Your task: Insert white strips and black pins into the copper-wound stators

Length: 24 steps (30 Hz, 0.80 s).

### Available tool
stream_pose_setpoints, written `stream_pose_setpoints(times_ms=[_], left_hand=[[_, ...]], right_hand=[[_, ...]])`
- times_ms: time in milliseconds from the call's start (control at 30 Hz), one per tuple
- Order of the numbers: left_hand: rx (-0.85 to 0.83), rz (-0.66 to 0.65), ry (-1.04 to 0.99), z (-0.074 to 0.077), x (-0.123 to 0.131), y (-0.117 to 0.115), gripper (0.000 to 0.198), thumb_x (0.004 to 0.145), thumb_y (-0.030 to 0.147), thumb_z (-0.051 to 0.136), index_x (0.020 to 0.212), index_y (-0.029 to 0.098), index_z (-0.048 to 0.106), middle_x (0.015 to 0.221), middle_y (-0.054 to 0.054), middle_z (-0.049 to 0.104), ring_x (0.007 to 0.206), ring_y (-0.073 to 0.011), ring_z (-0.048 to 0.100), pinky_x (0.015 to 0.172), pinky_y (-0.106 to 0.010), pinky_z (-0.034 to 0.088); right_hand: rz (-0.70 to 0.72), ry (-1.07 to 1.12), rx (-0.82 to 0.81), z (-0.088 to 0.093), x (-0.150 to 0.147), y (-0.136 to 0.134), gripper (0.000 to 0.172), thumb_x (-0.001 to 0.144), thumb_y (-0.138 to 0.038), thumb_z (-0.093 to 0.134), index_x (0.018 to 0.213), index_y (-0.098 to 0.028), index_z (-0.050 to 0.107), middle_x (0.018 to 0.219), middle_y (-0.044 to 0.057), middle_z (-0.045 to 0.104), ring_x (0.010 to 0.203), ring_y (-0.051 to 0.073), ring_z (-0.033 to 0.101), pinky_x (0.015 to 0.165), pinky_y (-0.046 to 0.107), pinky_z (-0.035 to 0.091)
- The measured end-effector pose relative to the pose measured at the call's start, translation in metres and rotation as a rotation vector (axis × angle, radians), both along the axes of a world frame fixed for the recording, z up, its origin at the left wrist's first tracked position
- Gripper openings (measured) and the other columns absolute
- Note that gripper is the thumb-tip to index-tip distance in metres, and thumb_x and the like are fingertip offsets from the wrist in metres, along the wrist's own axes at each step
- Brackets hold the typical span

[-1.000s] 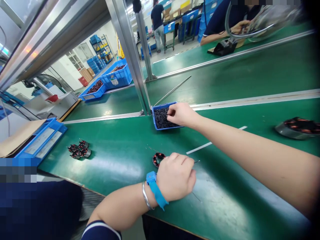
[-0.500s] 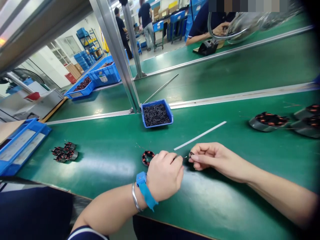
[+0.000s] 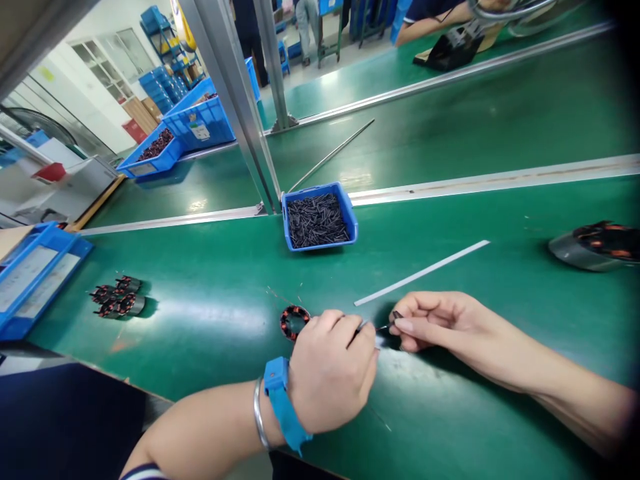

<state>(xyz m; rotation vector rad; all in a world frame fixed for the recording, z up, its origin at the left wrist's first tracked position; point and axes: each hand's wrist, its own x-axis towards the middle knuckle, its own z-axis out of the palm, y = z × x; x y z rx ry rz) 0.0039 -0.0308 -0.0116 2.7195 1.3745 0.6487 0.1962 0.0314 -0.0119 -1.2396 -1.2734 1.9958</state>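
Observation:
My left hand (image 3: 334,373), with a blue wrist strap (image 3: 285,400) and a silver bangle, is closed palm down. Its fingers hide most of what they grip; only a dark, shiny bit shows between them. Just beyond it, partly covered by the hand, lies a ring-shaped motor stator (image 3: 295,323) with copper windings and thin wire ends sticking up. Close by on the right, my right hand (image 3: 440,327) pinches a small black tube (image 3: 397,316) between thumb and fingertips. A thin wire runs across the narrow gap between the hands.
A blue bin (image 3: 320,248) of short black tubes stands ahead. A white strip (image 3: 423,273) lies beyond my right hand. Several stators (image 3: 120,297) stand left, and a larger one (image 3: 595,250) right. A metal post (image 3: 235,100) rises behind; a co-worker's arm (image 3: 430,27) is across the line.
The view has tilted down and shifted slightly. Both hands stay close together, with the black tube now a little farther from my left fingers and more of the wire showing.

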Motion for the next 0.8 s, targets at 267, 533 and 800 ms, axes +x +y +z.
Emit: stream_pose_setpoints(times_ms=[267,533,800], left_hand=[[-0.021,0.0,-0.022,0.0011,0.0013,-0.0007,0.025,0.092,0.021,0.046,0.107,0.009,0.062,0.1,-0.009,0.068,0.089,-0.0218,0.06,0.079,-0.037,0.055],[-0.054,0.01,-0.027,0.0028,0.0017,-0.0009,0.025,0.092,0.022,0.045,0.107,0.011,0.061,0.1,-0.009,0.068,0.089,-0.0214,0.06,0.077,-0.036,0.055],[-0.038,0.007,-0.032,0.0024,0.0014,-0.0003,0.025,0.092,0.022,0.046,0.107,0.009,0.061,0.098,-0.009,0.068,0.089,-0.021,0.059,0.077,-0.036,0.055]], right_hand=[[0.015,-0.011,0.05,-0.0027,-0.0023,-0.0028,0.043,0.05,-0.051,0.086,0.063,-0.017,0.063,0.058,0.001,0.062,0.055,0.012,0.06,0.057,0.024,0.049],[-0.033,0.02,0.058,-0.0081,0.0051,-0.0025,0.039,0.052,-0.047,0.087,0.064,-0.017,0.065,0.06,0.001,0.063,0.055,0.011,0.06,0.057,0.023,0.05],[-0.009,0.006,0.11,-0.0058,0.0036,-0.0033,0.041,0.057,-0.053,0.082,0.065,-0.017,0.065,0.058,0.001,0.062,0.055,0.012,0.059,0.057,0.026,0.05]])
